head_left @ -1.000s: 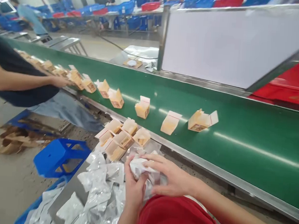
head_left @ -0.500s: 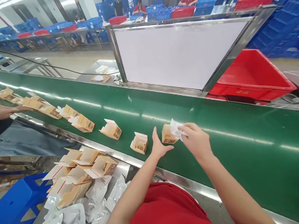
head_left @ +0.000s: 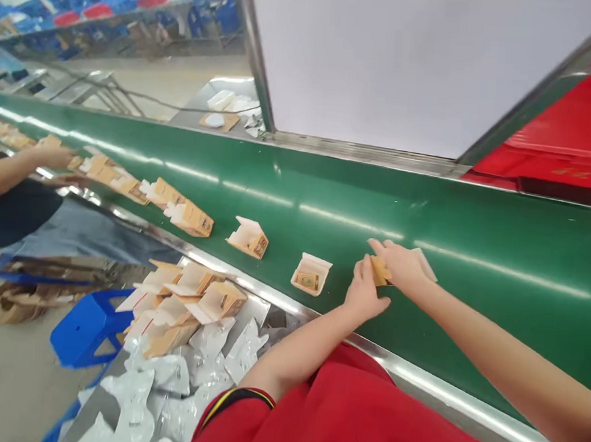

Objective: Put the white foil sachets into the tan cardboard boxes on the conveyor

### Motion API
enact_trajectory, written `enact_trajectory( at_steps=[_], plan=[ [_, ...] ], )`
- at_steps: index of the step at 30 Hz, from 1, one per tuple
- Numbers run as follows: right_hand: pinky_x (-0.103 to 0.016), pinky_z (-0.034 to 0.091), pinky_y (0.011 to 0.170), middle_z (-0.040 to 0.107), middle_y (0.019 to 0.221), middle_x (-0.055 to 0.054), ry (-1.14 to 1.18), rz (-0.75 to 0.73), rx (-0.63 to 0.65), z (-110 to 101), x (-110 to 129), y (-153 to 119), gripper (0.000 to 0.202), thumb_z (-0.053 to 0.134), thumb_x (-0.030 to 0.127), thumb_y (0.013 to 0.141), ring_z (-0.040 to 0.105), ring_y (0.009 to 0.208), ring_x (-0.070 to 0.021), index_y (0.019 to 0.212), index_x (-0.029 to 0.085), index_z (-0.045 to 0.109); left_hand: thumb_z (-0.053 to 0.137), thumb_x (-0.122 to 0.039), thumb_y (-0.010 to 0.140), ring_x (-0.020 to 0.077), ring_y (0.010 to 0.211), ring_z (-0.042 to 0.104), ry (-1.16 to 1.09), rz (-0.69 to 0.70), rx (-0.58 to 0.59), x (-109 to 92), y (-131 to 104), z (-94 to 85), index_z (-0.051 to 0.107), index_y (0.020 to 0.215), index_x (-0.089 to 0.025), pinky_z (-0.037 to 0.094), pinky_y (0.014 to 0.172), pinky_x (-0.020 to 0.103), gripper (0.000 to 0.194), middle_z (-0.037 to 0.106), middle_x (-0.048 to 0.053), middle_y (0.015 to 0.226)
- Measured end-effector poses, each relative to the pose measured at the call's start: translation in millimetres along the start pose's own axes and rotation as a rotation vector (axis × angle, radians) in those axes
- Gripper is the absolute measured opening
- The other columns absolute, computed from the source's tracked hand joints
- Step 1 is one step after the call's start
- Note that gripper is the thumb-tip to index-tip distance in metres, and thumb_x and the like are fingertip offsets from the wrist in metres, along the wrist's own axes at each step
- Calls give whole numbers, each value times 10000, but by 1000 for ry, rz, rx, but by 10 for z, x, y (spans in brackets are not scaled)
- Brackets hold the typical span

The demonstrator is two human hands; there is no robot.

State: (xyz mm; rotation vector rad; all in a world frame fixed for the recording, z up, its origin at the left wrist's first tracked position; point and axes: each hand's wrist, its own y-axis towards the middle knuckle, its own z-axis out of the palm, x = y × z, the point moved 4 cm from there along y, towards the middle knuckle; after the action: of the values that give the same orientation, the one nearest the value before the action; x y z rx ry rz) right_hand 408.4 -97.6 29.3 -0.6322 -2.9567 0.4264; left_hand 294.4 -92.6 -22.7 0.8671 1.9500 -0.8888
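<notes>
A small tan cardboard box [head_left: 380,271] stands on the green conveyor belt [head_left: 480,312], mostly covered by my hands. My left hand [head_left: 365,293] grips its near left side, thumb spread toward me. From the right, my right hand [head_left: 403,266] closes over the box, fingers across its top. A white piece [head_left: 426,263] sticks out behind my right hand; whether it is a flap or a packet I cannot tell. Just left stands an open box [head_left: 311,275] with a brown label showing inside. Farther left is another box [head_left: 249,238], its white flap raised.
More boxes [head_left: 190,218] line the belt to the left, where a co-worker's hand [head_left: 54,156] reaches in. Open boxes [head_left: 191,294] and silvery packets [head_left: 166,373] lie on a side table below. A white panel [head_left: 375,66] and a red crate [head_left: 571,138] stand beyond the belt.
My right hand has moved down onto the box, and the white packet it held is no longer clearly visible. My left hand has closed on the box. The view has shifted down and left.
</notes>
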Motion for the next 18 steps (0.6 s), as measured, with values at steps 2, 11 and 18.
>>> enact_trajectory(
  at_steps=[2, 11, 18],
  plan=[
    [-284, 411, 614, 617, 1007, -154, 65, -5, 51, -108, -147, -93, 537, 583, 79, 755, 608, 768, -213, 1281, 114, 481, 709, -270, 574, 339, 1192, 489, 24, 84, 155, 15, -350, -75, 304, 1393, -166, 431, 966, 431, 920, 430, 183, 1351],
    [-332, 435, 786, 647, 1005, -38, 384, -1099, 190, 37, 2501, -990, 171, 554, 223, 856, 571, 959, -216, 976, 274, 665, 410, -251, 664, 182, 680, 627, -214, -668, -130, 955, -2901, -1734, 627, 629, -214, 478, 679, 288, 223, 689, 9, 698],
    [-373, 467, 806, 630, 1090, -106, 248, -1101, 404, 711, 3475, -757, 311, 567, 130, 826, 589, 966, -249, 1133, 179, 582, 458, -304, 641, 176, 683, 619, -315, -804, -351, 1236, -3185, -2234, 554, 689, -204, 460, 667, 286, 147, 662, 8, 661]
  ],
)
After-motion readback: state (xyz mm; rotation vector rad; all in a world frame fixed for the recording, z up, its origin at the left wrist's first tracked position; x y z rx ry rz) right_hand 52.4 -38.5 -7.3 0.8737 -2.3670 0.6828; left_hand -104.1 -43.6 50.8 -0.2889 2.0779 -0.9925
